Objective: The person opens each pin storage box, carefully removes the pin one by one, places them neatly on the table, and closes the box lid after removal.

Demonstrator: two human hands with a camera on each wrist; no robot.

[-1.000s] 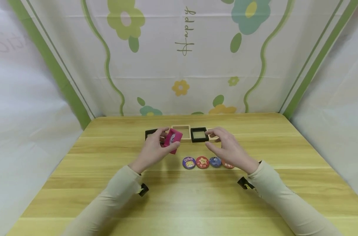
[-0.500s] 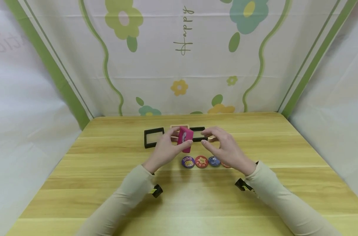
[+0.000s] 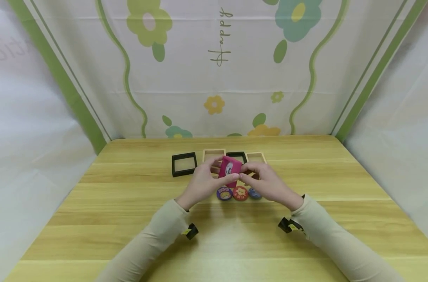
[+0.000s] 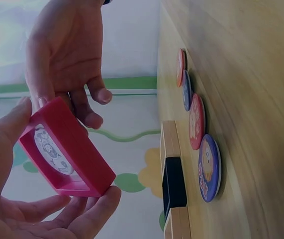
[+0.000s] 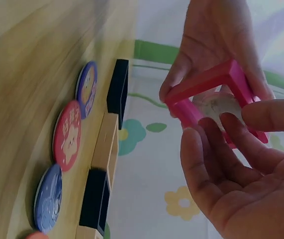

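Note:
A pink square display frame [image 3: 238,167] is held up off the table, tilted, with a round pale badge [image 4: 52,149] printed with a figure set inside it. My left hand [image 3: 201,182] grips the frame by its left side, thumb on one edge and fingertips on the opposite edge. On the other side my right hand [image 3: 268,183] pinches the frame's edge, its thumb and fingertips [image 5: 231,122] close around the rim. Beneath lie several round badges: a purple one [image 3: 224,194], a red star one [image 3: 240,193] and a blue one [image 5: 48,199].
Behind the hands stand a black frame [image 3: 174,166], a wooden frame [image 3: 214,150], a second black frame [image 3: 236,153] and a second wooden frame [image 3: 255,154]. An orange-red badge [image 4: 181,67] ends the badge row. A printed curtain [image 3: 185,78] hangs behind the table.
My left hand has carried the pink frame rightward and turned it. My right hand has moved slightly inward and now takes hold of the frame's edge.

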